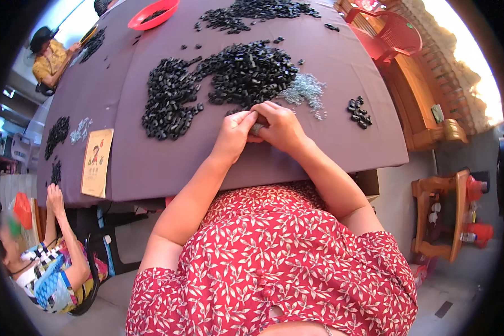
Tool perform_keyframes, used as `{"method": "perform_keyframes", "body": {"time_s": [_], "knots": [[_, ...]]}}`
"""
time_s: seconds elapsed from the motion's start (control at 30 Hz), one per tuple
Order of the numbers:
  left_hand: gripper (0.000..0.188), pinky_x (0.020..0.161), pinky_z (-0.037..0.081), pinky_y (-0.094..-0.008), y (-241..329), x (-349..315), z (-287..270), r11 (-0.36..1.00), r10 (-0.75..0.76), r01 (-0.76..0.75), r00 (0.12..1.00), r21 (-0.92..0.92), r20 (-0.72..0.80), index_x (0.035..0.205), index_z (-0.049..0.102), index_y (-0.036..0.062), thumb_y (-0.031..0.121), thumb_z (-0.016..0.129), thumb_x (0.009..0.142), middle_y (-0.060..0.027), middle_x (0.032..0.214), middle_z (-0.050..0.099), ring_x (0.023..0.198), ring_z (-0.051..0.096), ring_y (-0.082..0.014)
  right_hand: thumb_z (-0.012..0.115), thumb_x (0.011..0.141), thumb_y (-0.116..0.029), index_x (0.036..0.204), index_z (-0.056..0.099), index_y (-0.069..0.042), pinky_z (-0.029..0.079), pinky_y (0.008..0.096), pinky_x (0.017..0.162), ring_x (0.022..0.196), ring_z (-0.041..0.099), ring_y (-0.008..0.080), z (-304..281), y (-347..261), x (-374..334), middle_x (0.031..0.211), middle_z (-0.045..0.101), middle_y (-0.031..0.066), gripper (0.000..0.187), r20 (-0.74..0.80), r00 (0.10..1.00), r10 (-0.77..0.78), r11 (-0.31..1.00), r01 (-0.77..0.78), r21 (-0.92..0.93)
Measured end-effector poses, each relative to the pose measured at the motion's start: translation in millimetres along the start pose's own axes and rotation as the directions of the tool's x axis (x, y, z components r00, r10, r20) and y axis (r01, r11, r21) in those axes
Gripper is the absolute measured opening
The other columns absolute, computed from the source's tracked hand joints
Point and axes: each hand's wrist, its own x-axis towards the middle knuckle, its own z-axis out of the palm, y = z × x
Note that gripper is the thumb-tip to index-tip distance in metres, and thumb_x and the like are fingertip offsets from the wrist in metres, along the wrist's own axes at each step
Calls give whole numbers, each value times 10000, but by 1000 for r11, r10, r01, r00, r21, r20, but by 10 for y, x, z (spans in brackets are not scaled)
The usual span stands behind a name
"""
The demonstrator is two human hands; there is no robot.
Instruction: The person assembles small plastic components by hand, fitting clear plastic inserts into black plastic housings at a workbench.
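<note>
My left hand [232,133] and my right hand [281,127] meet over the near part of the table, thumbs and fingers pinched together. What they grip is small and hidden by the fingers. Just beyond them lies a large heap of small black plastic parts [252,70], joined at its left to a second black heap [171,101]. Against the heap's right side is a spread of small silvery pieces [305,92], which look like little metal springs. Farther right sits a small cluster of black parts [359,113].
A brown cloth covers the table [341,145]. A booklet [97,162] lies at the left edge, near a co-worker's hands [54,197]. At the far side are a red bowl [154,14] and more black parts [257,12]. Another person [50,59] sits far left. A red chair [386,36] stands right.
</note>
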Motion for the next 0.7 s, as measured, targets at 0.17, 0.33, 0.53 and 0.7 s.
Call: {"method": "perform_keyframes", "body": {"time_s": [0.17,0.33,0.53,0.7], "knots": [[421,660,575,-274,132,-86,21,998,-34,31,998,-45,-54,1064,650,6,384,466,1046,-74,917,691,798,684,-146,725,710,-70,1023,662,-49,537,374,676,753,660,280,-166,14,45,877,652,113,319,-29,999,30,999,-30,-22],[489,705,567,-308,133,-102,-12,996,-58,55,997,-69,-50,1054,658,-11,428,444,1045,-116,888,705,784,699,-208,724,801,-202,1045,674,-71,527,429,806,921,660,342,-821,241,75,993,669,141,281,-239,949,204,920,-270,-285],[380,653,540,-273,146,-28,-71,959,219,-261,929,-112,-298,1001,664,12,336,471,1051,-75,832,699,708,667,-151,718,778,-170,1072,669,-36,465,448,944,1080,575,362,-1255,863,-404,1084,639,158,326,-256,921,295,679,-390,-621],[236,695,491,-229,162,45,-156,914,378,-398,769,77,-516,1061,669,51,225,512,1035,-29,936,697,773,619,-89,717,803,-178,1187,626,-29,439,441,994,1144,548,357,-1171,961,-525,1172,631,160,423,-300,890,342,661,-455,-596]]}}
